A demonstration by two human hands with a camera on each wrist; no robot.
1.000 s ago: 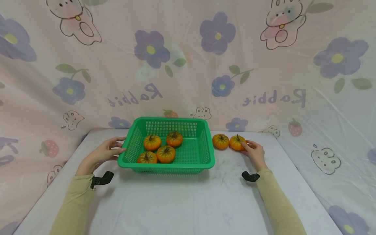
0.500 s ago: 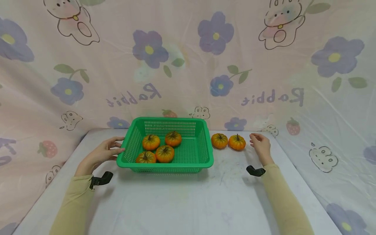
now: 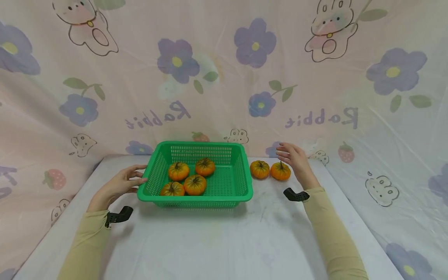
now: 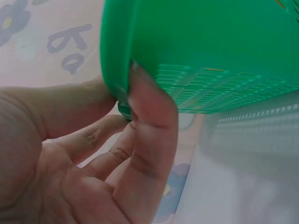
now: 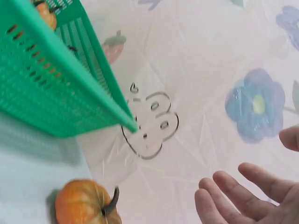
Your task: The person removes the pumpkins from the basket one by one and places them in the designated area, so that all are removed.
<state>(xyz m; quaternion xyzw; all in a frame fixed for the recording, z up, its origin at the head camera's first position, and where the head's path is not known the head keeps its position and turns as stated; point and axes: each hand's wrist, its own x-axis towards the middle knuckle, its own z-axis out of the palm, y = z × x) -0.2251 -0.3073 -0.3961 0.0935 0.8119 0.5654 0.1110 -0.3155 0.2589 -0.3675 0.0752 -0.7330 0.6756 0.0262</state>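
Altogether one basket [image 3: 196, 198], four pumpkins [image 3: 195, 185] inside, two outside

Two pumpkins [image 3: 260, 170] lie right of the basket [image 3: 195, 198] (four more pumpkins [image 3: 195, 185] inside) on the table [image 3: 210, 241].

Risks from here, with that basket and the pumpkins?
1. The left hand grips the green basket only at its left rim; lifting that end alone might tip it and roll the four pumpkins inside.
2. The right hand is free, close to the two pumpkins outside; a careless sweep could knock one away.
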